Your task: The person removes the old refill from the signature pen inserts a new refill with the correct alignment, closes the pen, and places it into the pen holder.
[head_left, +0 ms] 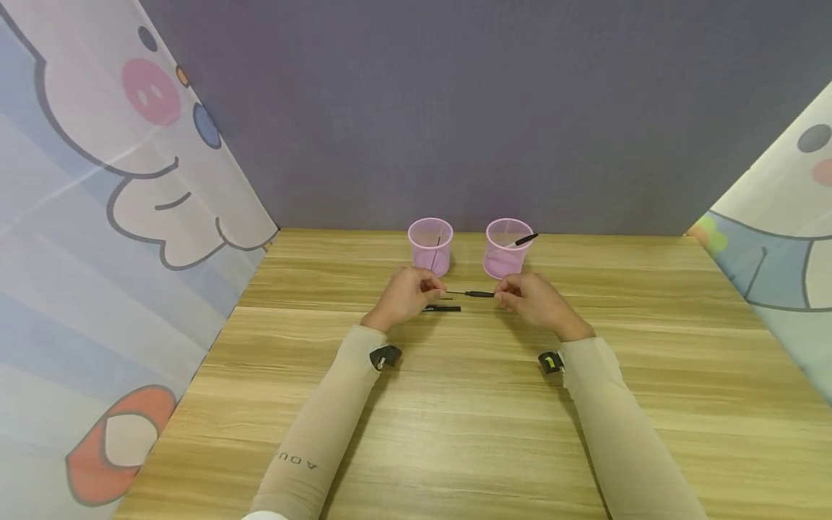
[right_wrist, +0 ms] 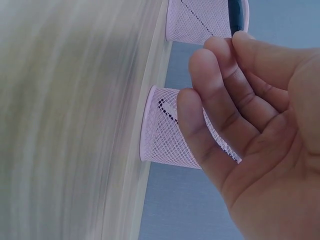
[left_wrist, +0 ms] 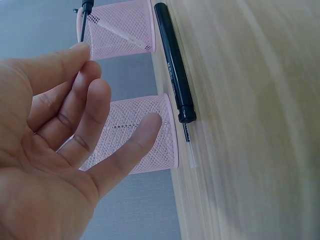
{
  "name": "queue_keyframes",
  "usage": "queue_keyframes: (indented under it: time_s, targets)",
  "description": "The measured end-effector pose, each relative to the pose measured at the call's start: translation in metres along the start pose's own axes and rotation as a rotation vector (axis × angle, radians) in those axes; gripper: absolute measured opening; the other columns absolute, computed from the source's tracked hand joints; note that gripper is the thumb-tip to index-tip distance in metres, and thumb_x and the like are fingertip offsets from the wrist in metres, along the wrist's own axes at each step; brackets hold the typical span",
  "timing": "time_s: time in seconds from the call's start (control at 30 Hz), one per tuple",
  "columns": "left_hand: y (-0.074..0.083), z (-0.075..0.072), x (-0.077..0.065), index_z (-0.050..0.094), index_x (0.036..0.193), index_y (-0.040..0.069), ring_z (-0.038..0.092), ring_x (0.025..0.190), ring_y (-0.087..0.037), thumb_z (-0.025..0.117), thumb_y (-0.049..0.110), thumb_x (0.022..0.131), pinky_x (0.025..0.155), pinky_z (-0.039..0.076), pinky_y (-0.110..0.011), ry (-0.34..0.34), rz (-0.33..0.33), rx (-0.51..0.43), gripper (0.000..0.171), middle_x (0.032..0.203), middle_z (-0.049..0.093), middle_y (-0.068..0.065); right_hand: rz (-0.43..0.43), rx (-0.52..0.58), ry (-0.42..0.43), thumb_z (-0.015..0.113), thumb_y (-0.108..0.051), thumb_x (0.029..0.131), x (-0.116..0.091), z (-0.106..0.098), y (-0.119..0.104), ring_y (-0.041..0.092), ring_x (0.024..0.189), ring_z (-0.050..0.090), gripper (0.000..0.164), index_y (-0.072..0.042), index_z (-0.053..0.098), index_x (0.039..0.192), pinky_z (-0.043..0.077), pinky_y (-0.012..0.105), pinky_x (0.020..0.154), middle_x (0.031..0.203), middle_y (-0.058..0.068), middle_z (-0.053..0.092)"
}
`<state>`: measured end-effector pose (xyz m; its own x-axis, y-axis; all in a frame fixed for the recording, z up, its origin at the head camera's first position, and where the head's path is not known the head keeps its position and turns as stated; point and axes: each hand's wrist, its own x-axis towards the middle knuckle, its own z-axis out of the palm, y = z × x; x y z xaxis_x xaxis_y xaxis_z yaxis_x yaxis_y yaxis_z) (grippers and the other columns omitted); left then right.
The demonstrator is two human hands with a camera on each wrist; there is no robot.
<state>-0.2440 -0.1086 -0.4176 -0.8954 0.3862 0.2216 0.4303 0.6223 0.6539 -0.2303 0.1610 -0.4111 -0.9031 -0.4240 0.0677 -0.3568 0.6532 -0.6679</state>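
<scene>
In the head view my left hand [head_left: 406, 295] pinches the thin dark end of a slim pen piece [head_left: 479, 294] between thumb and fingertips. My right hand [head_left: 534, 302] pinches its thicker black end, so the piece spans level between both hands. The left wrist view shows the thin rod [left_wrist: 84, 27] rising from my left fingertips into a black part. At my right fingertips, the thick black end [right_wrist: 236, 17] shows in the right wrist view. A black pen barrel [left_wrist: 175, 65] lies on the table by my left hand, with a thin stick [head_left: 448, 298] near it.
Two pink mesh cups stand behind my hands on the wooden table [head_left: 468, 419]. The left cup [head_left: 421, 256] holds a thin dark stick; the right cup [head_left: 494, 266] holds a piece with a black end [head_left: 526, 239] over its rim. A grey panel [head_left: 455, 115] rises behind.
</scene>
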Motion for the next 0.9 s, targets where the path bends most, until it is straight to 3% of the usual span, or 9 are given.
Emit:
queue_keyframes:
  time_s: [0.9]
  targets:
    - [0.0051, 0.0052, -0.0002, 0.073, 0.085, 0.014, 0.06, 0.07, -0.006, 0.073, 0.018, 0.086, 0.067, 0.05, -0.02, -0.02, 0.005, 0.031, 0.004, 0.077, 0.069, 0.005, -0.026, -0.013, -0.006, 0.061, -0.01, 0.093, 0.001, 0.0003, -0.0013, 0.013, 0.068, 0.058, 0.011, -0.002, 0.068, 0.096, 0.05, 0.027, 0.062, 0.081, 0.01, 0.069]
